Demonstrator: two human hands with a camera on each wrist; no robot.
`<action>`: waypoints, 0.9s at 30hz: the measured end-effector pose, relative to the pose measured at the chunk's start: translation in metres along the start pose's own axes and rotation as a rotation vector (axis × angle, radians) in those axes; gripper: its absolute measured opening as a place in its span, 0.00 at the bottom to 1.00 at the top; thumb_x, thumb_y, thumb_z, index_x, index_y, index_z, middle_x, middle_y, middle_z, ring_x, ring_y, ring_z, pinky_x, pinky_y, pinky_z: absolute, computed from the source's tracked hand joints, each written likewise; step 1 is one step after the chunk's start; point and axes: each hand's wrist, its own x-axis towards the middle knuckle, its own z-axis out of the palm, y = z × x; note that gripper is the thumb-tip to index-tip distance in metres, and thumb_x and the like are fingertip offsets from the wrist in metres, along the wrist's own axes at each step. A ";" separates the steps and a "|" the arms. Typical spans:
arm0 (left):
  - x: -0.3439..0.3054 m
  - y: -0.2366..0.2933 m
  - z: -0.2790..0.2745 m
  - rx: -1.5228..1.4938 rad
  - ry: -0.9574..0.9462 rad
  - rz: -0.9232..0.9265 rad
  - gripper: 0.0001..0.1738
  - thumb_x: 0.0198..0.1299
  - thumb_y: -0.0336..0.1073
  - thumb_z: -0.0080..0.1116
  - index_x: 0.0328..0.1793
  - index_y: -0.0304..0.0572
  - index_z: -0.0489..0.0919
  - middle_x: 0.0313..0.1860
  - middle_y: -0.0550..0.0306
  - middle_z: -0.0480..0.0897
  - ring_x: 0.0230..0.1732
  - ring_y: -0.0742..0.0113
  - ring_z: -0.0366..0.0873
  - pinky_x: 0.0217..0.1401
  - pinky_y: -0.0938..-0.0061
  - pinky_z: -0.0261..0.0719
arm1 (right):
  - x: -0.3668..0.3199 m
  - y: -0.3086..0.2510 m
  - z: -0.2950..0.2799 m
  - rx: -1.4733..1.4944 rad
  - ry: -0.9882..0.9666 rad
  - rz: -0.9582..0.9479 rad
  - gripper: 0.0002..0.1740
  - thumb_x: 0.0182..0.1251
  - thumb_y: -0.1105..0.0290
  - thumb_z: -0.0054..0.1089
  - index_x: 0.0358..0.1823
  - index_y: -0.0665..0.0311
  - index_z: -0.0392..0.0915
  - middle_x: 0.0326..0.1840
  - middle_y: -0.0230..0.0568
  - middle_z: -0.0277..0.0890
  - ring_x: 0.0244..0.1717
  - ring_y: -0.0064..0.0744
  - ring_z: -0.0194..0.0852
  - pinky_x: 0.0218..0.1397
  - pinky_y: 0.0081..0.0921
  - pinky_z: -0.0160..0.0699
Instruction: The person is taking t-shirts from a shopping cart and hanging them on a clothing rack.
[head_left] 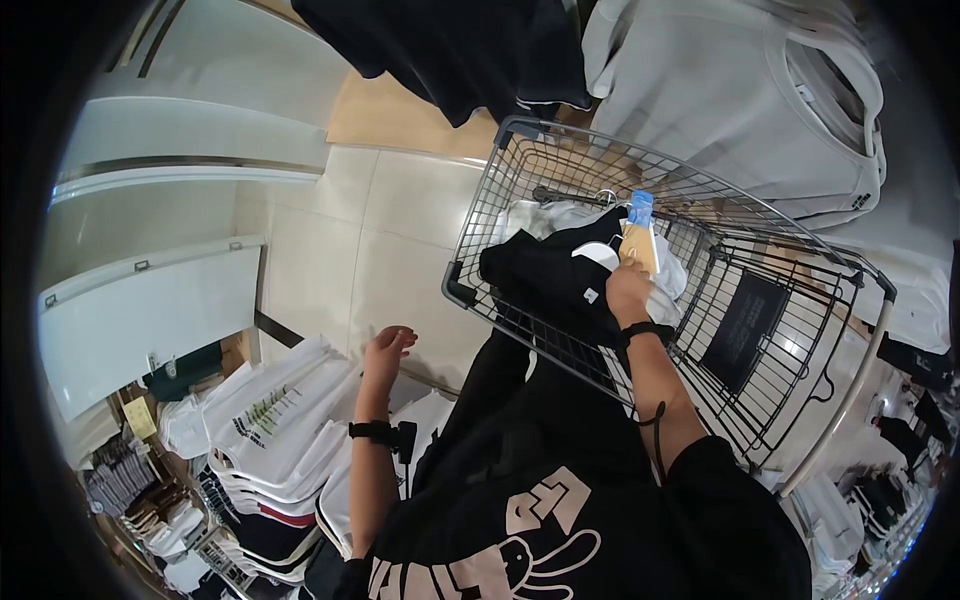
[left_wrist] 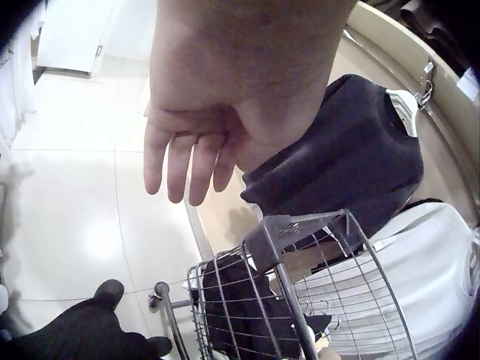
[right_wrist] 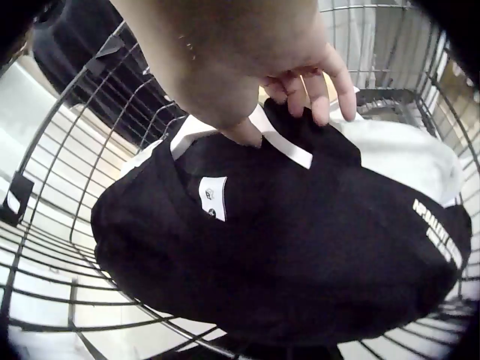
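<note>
My right hand (head_left: 628,290) reaches into a wire shopping cart (head_left: 560,165), over a black shirt (right_wrist: 300,232) on a white hanger (right_wrist: 289,146). In the right wrist view the thumb lies right at the hanger near the shirt's neckline, while the other fingers extend loosely past it. A white label (right_wrist: 213,197) shows inside the collar. Beside the hand in the head view is a tan and blue flat item (head_left: 640,235). White garments (right_wrist: 405,150) lie behind the black shirt. My left hand (left_wrist: 202,135) hangs in the air outside the cart, fingers loosely extended and holding nothing.
Light sweatshirts (head_left: 700,110) hang along the cart's far side, with a dark garment (head_left: 460,50) beside them. White shirts (head_left: 280,410) hang on a rack at the left. Pale floor tiles (head_left: 400,220) stretch left of the cart.
</note>
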 end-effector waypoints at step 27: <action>0.029 -0.030 -0.046 0.046 -0.188 0.080 0.16 0.70 0.39 0.48 0.49 0.34 0.80 0.41 0.51 0.85 0.44 0.64 0.84 0.48 0.70 0.80 | -0.050 -0.036 -0.148 0.313 0.383 -0.338 0.16 0.61 0.67 0.58 0.48 0.63 0.67 0.36 0.55 0.80 0.34 0.59 0.81 0.38 0.47 0.82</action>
